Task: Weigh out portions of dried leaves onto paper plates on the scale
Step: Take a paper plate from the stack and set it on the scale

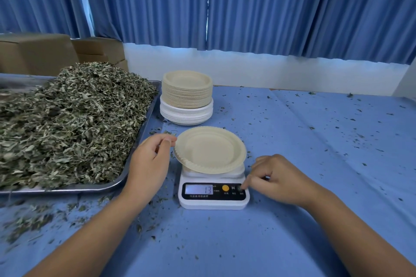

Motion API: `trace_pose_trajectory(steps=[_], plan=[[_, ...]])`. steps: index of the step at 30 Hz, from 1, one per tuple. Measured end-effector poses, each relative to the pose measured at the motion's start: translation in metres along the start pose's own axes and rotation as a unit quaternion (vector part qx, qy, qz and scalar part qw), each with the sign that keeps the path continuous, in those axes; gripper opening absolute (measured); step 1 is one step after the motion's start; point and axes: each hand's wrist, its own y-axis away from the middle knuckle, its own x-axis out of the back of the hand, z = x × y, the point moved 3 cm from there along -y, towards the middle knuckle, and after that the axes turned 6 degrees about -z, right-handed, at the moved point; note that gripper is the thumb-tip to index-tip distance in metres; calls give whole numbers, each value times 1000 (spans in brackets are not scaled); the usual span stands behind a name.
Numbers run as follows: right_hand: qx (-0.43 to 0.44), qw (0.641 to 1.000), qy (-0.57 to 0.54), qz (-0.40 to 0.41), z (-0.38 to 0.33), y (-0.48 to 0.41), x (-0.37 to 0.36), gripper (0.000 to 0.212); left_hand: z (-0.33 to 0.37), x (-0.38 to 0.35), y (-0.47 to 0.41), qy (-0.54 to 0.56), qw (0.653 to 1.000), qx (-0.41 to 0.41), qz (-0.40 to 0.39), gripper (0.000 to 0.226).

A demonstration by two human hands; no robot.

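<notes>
An empty beige paper plate (209, 149) lies on the white digital scale (213, 195), whose display reads 13. My left hand (149, 159) is at the plate's left rim, thumb and fingertips touching its edge. My right hand (279, 179) has curled fingers, and its index fingertip presses a button at the right end of the scale's black panel. A big heap of dried green leaves (67, 123) fills a metal tray (135, 155) to the left.
A tall stack of beige plates (187, 89) sits on a stack of white plates (186, 114) behind the scale. Leaf crumbs are scattered over the blue tablecloth (315, 164). Cardboard boxes (38, 51) stand at the back left, before blue curtains.
</notes>
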Motion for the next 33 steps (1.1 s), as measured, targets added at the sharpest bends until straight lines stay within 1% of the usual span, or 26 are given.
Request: trace_pose_trajectory(steps=[2, 3, 5, 7, 10, 12, 13, 14, 16, 18, 20, 22, 24, 25, 27, 30, 31, 33], plan=[[11, 999, 52, -2, -3, 0, 1, 37, -1, 0, 0, -4, 1000, 0, -1, 25], [19, 997, 79, -2, -6, -1, 1, 34, -1, 0, -1, -6, 1000, -1, -1, 25], [28, 992, 123, -3, -11, -3, 0, 38, -2, 0, 0, -10, 1000, -3, 0, 25], [24, 992, 127, 1, -13, -4, -1, 37, -3, -1, -1, -15, 1000, -3, -3, 24], [-4, 997, 78, 8, -6, -3, -2, 37, -3, -2, -2, -17, 1000, -1, -6, 25], [-20, 999, 25, 22, -5, -3, -1, 46, -3, -1, -2, -18, 1000, -5, -3, 26], [-25, 999, -14, 45, -6, -4, 1, 49, -3, -1, -2, -19, 1000, -7, -2, 26], [-28, 995, -49, 77, -9, -7, 5, 45, -3, -1, -2, -21, 1000, -9, -2, 26], [-33, 985, -103, 132, -16, -18, 14, 30, -4, -2, -3, -24, 1000, -10, -9, 25], [-21, 984, -116, 135, -31, -42, 23, 30, -6, -4, -4, -34, 999, -13, -20, 26], [-2, 989, -96, 108, -51, -77, 26, 28, -10, -5, -7, -47, 999, -14, -22, 27], [37, 996, -47, 72, -79, -117, 20, 22, -16, -6, -10, -50, 998, -1, -22, 26], [84, 996, -18, 12, -108, -156, 4, 11, -23, -6, -14, -56, 998, 25, -32, 24], [102, 995, 0, -22, -121, -173, -6, 14, -26, -6, -15, -59, 997, 36, -40, 22], [129, 987, 56, -82, -141, -204, -29, 37, -27, -5, -17, -56, 996, 50, -47, 18], [134, 974, 91, -157, -156, -232, -60, 61, -27, -2, -21, -79, 994, 62, -32, 25], [127, 972, 96, -173, -156, -237, -69, 65, -27, -1, -22, -94, 993, 66, -30, 27], [124, 971, 111, -170, -157, -244, -81, 63, -27, -2, -22, -107, 991, 65, -40, 26]])
